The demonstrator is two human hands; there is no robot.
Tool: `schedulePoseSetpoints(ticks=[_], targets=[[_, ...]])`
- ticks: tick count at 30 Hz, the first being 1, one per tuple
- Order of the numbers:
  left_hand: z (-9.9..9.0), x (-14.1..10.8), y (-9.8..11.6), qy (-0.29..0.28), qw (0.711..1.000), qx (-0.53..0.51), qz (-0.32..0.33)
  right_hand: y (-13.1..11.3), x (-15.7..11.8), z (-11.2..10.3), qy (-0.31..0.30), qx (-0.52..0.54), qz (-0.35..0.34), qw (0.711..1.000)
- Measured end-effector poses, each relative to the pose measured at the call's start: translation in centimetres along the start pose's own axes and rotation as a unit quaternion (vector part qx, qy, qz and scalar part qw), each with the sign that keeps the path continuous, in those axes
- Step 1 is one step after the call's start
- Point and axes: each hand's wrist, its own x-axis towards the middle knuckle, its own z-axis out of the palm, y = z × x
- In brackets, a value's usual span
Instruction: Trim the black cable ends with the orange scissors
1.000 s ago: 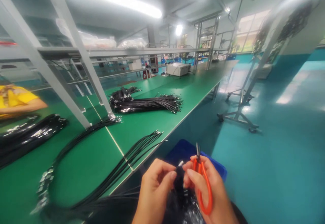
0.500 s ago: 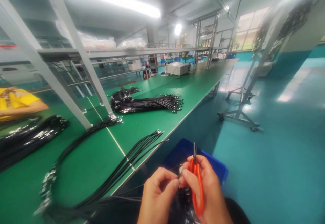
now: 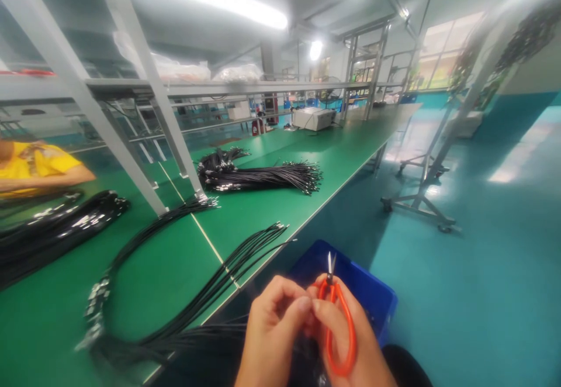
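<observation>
My right hand (image 3: 346,328) holds a pair of orange-handled scissors (image 3: 340,340), blades pointing up and slightly parted. Its thumb and forefinger also meet the fingertips of my left hand (image 3: 280,322). The left fingers are pinched closed; whatever sits between the fingertips is hidden. Both hands are just off the table's front edge, above a dark, blurred area at my lap. Left of them, a loose bunch of black cables (image 3: 205,290) with metal tips lies across the green table (image 3: 153,293) and over its edge.
A blue bin (image 3: 372,299) stands behind my hands. Thick bundles of black cables (image 3: 267,178) lie further along the table, beside grey frame posts (image 3: 170,124). A person in yellow (image 3: 41,165) sits at the left. A wheeled metal stand (image 3: 421,206) is on the floor at right.
The scissors have turned in my right hand, and their blades now show apart. Fingertips of both hands have come closer together. The view has shifted slightly left.
</observation>
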Motion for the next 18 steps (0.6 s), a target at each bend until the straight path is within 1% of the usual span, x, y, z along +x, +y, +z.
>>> schedulePoseSetpoints(ticks=[2,6,9,12,14,16,17,18], targets=[[-0.2,0.1,0.4,-0.011,0.999,-0.039,-0.018,-0.1,0.0,-0.1,-0.01,0.0,0.008,1.0],[-0.1,0.0,0.7,0.005,0.997,-0.072,-0.036,-0.3,0.2,-0.2,-0.043,0.002,0.033,0.999],[0.3,0.0,0.6,-0.009,0.997,-0.073,-0.027,-0.7,0.2,0.0,-0.035,0.011,0.048,0.998],[0.4,0.2,0.4,-0.012,0.995,-0.095,-0.007,-1.0,0.3,0.2,-0.041,0.022,0.061,0.997],[0.2,0.3,0.4,-0.01,0.993,-0.117,-0.016,-1.2,0.4,0.2,-0.05,0.028,0.072,0.996],[-0.1,0.3,0.4,-0.004,0.994,-0.108,-0.029,-1.2,0.6,0.1,-0.047,0.034,0.081,0.995],[-0.3,0.2,0.4,0.007,0.996,-0.082,-0.024,-1.1,0.7,0.0,-0.044,0.038,0.083,0.995],[-0.5,0.1,0.5,0.027,0.999,-0.04,-0.003,-1.1,0.8,0.0,-0.041,0.042,0.085,0.995]])
